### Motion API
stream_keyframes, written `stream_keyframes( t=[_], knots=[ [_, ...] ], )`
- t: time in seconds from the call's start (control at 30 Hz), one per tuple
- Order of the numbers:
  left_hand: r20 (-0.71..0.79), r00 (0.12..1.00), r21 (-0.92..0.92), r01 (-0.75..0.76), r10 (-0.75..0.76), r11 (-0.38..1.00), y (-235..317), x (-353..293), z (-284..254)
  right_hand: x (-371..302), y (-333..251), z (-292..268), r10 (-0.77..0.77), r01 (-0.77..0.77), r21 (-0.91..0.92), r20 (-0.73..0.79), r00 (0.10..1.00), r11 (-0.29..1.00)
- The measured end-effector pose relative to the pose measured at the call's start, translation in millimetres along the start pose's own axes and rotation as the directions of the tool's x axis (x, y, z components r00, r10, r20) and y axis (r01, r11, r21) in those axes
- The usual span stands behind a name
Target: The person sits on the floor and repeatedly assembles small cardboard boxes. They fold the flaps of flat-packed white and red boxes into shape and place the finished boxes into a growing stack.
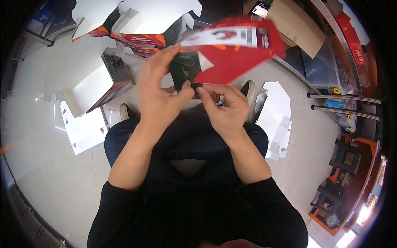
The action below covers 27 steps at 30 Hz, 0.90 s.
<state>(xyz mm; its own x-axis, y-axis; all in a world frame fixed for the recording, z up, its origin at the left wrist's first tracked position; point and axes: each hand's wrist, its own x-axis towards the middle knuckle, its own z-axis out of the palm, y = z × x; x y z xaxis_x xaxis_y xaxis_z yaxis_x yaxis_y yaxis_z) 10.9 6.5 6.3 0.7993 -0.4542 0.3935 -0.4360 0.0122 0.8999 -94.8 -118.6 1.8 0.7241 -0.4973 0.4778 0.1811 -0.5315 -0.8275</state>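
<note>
A red cardboard box (pixel 235 62) with a dark green end is held up in front of my knees, its far part blurred. My left hand (pixel 159 84) spreads along the dark end, fingers at its upper edge and thumb pressed on its lower corner. Closed around the lower edge of that same end is my right hand (pixel 225 103), its thumb tip close to the left thumb. A white triangular flap shows at the corner between the green and red panels. The inside of the box is hidden.
Several open boxes with white insides (pixel 144 20) stand at the far left. Another open box (pixel 91 87) is nearer on the left, over a flat white sheet (pixel 84 132). An unfolded white blank (pixel 275 120) lies right of my knee. Metal rails (pixel 347 98) stick out at the right.
</note>
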Motion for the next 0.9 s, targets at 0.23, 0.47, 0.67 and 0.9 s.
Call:
stream_keyframes(
  t=[0.23, 0.47, 0.67, 0.9],
  knots=[
    [0.080, 0.994, 0.000, 0.075, -0.075, 0.997, -4.2, 1.6, 0.8, 2.8, 14.0, -2.6, 0.165, -0.164, 0.071, -0.009, 0.986, 0.984],
    [0.276, 0.961, -0.072, 0.050, -0.028, 0.996, 8.3, 4.4, -5.9, 13.7, 4.2, -15.7, 0.428, -0.406, 0.425, 0.047, 0.903, 0.810],
    [0.292, 0.949, 0.193, -0.178, 0.116, 0.965, -4.9, -0.4, 1.0, 7.7, 15.5, -14.5, 0.358, -0.365, 0.265, 0.079, 0.930, 0.892],
    [0.174, 0.984, 0.194, -0.061, 0.027, 0.979, -0.8, 2.6, -6.1, 15.3, 11.5, -22.8, 0.196, -0.250, 0.263, 0.216, 0.956, 0.932]
  ],
)
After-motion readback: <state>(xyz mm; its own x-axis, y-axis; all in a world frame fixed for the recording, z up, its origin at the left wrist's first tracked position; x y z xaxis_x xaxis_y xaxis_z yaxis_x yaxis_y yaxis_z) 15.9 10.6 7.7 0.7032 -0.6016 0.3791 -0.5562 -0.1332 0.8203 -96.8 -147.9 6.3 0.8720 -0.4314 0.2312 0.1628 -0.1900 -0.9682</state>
